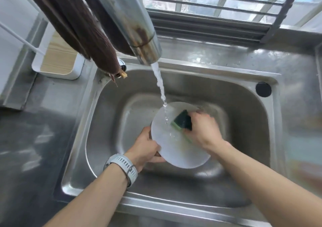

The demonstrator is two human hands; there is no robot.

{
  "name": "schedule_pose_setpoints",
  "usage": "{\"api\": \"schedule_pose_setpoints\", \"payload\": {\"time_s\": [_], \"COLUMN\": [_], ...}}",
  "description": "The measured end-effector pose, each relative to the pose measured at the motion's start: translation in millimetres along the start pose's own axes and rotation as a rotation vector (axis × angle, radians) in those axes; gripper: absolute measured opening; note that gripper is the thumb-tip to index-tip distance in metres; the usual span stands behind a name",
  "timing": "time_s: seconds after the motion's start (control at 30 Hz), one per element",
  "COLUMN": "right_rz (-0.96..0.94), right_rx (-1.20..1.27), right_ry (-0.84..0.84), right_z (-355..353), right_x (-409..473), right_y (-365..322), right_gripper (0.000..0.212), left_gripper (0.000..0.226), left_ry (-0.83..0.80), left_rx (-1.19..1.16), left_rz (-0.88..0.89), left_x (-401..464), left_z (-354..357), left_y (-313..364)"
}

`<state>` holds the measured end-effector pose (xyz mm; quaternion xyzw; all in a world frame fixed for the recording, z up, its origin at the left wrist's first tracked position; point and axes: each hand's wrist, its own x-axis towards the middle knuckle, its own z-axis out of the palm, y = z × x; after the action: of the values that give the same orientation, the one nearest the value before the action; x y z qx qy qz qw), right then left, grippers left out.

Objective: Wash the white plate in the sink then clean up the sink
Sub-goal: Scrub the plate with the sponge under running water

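The right hand (203, 131) is closed around a green sponge (183, 122), pressed on the white plate (179, 150), whose rim is gripped by the left hand (145, 150). The plate is held tilted inside the sink (244, 122) under the tap's water stream (160, 85). Washing is judged underway; the sink clean-up is left.

We see daylight through a barred window (226, 1) behind the steel desk (34, 122), a white tray (57, 64) at its left.
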<state>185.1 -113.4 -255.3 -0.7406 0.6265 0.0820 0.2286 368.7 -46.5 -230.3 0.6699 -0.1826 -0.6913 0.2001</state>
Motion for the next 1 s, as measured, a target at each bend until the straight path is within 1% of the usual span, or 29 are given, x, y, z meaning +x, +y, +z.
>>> {"api": "schedule_pose_setpoints", "payload": {"time_s": [0.07,0.1,0.17,0.2,0.23,0.27,0.33,0.4,0.43,0.47,0.53,0.57,0.63,0.67,0.73,0.77,0.8,0.83,0.9,0.97,1.0], "right_rz": [0.045,0.007,-0.113,-0.159,-0.170,-0.147,-0.020,0.067,0.051,-0.007,-0.141,-0.169,-0.129,-0.070,0.057,0.075,0.043,-0.021,-0.162,-0.176,-0.134], "right_rx": [-0.099,-0.113,-0.007,0.030,0.044,0.043,0.025,-0.040,-0.068,-0.054,0.036,0.047,0.016,0.018,-0.040,-0.096,-0.124,-0.094,0.034,0.062,0.063], "right_ry": [-0.033,-0.062,-0.086,-0.069,-0.060,-0.034,-0.006,-0.013,-0.046,-0.072,-0.078,-0.072,-0.019,-0.002,-0.012,-0.037,-0.068,-0.080,-0.064,-0.037,0.009], "right_z": [-1,1,8,9,11,9,-2,-5,-2,4,9,11,11,5,-3,-5,-3,2,8,16,13], "right_x": [-31,-45,-45,-34,-19,-4,8,-16,-37,-51,-45,-31,3,15,4,-16,-39,-53,-42,-7,11], "right_y": [15,9,-17,-29,-35,-34,-11,12,11,1,-30,-42,-39,-26,6,12,9,-4,-35,-46,-40], "right_gripper": [0.040,0.040,0.042,0.043,0.042,0.040,0.041,0.044,0.045,0.048,0.057,0.055,0.047,0.048,0.056,0.056,0.055,0.055,0.058,0.054,0.054], "left_gripper": [0.060,0.059,0.057,0.056,0.055,0.055,0.057,0.058,0.059,0.059,0.055,0.052,0.053,0.056,0.062,0.063,0.063,0.060,0.055,0.057,0.058], "left_ry": [-0.012,-0.011,-0.014,-0.010,-0.002,0.001,0.005,-0.011,-0.017,-0.021,-0.021,-0.015,0.002,0.010,0.006,-0.002,-0.011,-0.017,-0.027,-0.027,-0.020], "left_rx": [0.005,0.006,0.002,-0.001,-0.009,-0.019,-0.026,-0.014,-0.016,-0.021,-0.021,-0.022,-0.033,-0.036,-0.034,-0.038,-0.038,-0.032,-0.016,-0.025,-0.027], "left_rz": [0.002,0.007,0.015,0.019,0.022,0.025,0.018,0.014,0.017,0.023,0.026,0.024,0.020,0.016,0.001,-0.005,-0.006,-0.001,0.012,0.022,0.024], "left_x": [-2,-3,-3,-2,-1,0,1,0,0,-1,0,1,4,4,5,5,4,3,1,1,1], "left_z": [1,2,4,4,4,3,1,1,2,3,3,2,-1,-3,-3,-3,-2,-1,2,2,0], "left_y": [0,-1,-2,-2,-3,-3,-2,-3,-4,-3,-4,-4,-5,-5,-5,-6,-5,-5,-4,-3,-3]}}
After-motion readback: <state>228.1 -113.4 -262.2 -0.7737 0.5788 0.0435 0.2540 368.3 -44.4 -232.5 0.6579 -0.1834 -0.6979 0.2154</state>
